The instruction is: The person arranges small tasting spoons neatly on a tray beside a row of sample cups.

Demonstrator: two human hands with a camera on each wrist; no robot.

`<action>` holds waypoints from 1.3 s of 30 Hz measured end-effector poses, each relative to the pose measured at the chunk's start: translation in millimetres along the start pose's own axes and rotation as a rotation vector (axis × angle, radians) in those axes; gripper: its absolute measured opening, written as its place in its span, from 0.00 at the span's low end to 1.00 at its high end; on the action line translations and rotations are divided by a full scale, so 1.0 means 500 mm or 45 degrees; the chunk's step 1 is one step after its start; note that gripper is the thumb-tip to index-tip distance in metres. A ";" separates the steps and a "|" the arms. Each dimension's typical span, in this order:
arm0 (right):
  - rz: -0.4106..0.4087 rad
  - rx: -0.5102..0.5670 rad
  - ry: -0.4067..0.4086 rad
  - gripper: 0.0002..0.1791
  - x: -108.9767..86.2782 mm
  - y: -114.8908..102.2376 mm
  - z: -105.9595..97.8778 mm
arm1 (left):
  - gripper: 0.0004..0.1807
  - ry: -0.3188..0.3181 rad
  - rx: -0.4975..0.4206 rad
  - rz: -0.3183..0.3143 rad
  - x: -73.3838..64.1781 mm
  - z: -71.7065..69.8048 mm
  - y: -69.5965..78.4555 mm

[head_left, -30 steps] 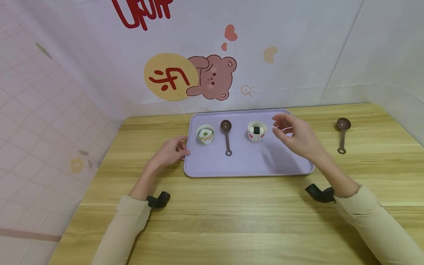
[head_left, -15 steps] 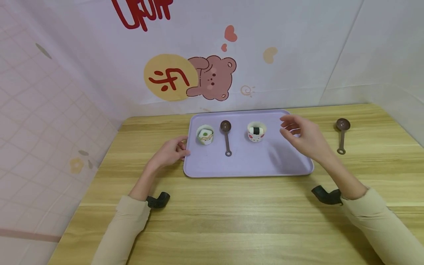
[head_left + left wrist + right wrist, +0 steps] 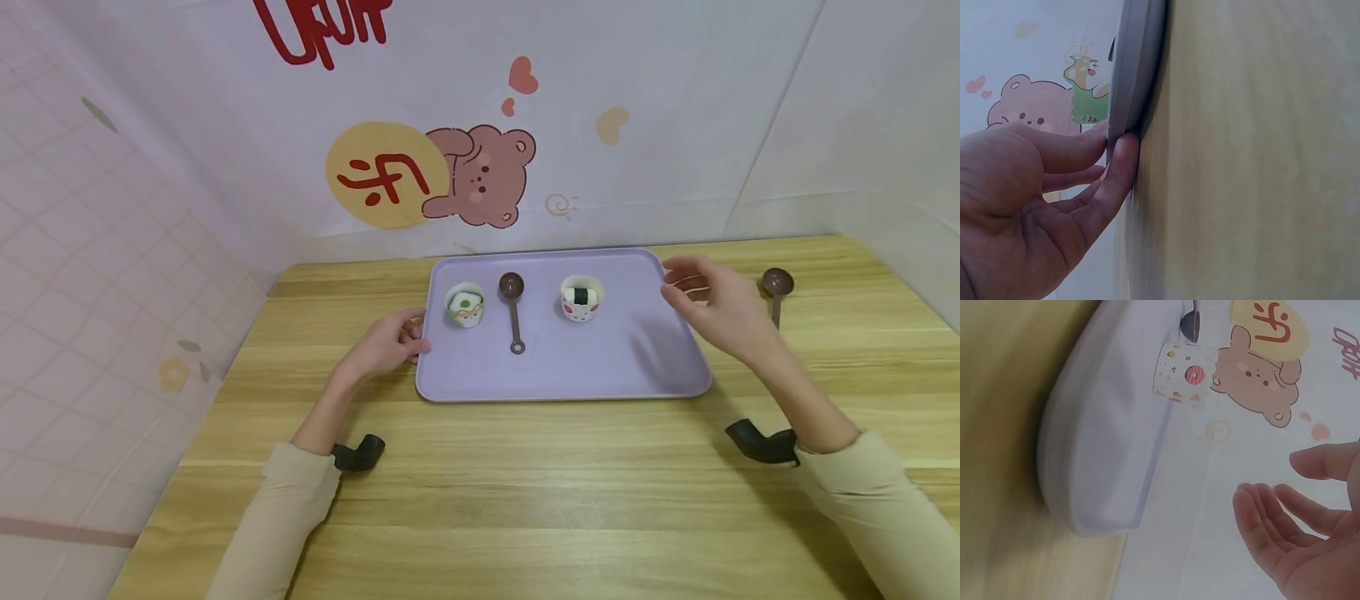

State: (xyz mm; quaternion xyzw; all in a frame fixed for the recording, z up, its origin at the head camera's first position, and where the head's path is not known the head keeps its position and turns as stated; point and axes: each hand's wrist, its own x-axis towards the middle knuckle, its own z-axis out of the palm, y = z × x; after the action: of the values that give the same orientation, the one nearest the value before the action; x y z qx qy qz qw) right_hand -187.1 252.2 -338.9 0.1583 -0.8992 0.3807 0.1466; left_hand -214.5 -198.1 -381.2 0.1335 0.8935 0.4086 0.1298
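Observation:
A lilac tray (image 3: 517,379) lies on the wooden table. At its left rim my left hand (image 3: 386,343) pinches the edge; in the left wrist view the thumb is above and a finger (image 3: 1124,156) below. My right hand (image 3: 720,308) hovers near the tray's right rim, fingers loosely bent, holding nothing. On the tray stand a patterned paper cup (image 3: 467,317) with a white and green piece, and another paper cup (image 3: 580,312) with a white piece banded in black. A brown measuring spoon (image 3: 514,321) lies between them.
To the tray's right, a second brown measuring spoon (image 3: 777,281) rests on the table (image 3: 525,492), its handle end hidden by my right hand. A white wall covering (image 3: 660,183) with a printed bear stands behind the table.
My right hand has moved to the right, from beside the right paper cup to the tray's right edge. The left hand, tray, cups and spoons have stayed in place.

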 end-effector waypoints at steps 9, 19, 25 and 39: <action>0.035 -0.028 0.044 0.19 0.002 0.007 -0.020 | 0.32 0.002 -0.005 0.013 0.000 0.002 0.000; 0.145 -0.043 0.047 0.21 0.004 0.036 -0.051 | 0.32 -0.002 -0.004 0.013 0.001 0.000 0.001; 0.205 -0.058 0.040 0.23 0.004 0.053 -0.066 | 0.32 -0.001 0.011 0.020 0.001 0.001 0.000; 0.249 -0.011 0.070 0.24 0.003 0.082 -0.097 | 0.32 -0.004 0.025 0.008 0.002 0.001 0.000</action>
State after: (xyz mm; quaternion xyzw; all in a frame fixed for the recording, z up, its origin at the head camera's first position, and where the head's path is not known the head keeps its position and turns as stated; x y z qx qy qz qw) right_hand -197.8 314.3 -331.9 0.0588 -0.9076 0.3934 0.1341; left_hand -215.1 -197.6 -381.8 0.1383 0.8969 0.4000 0.1284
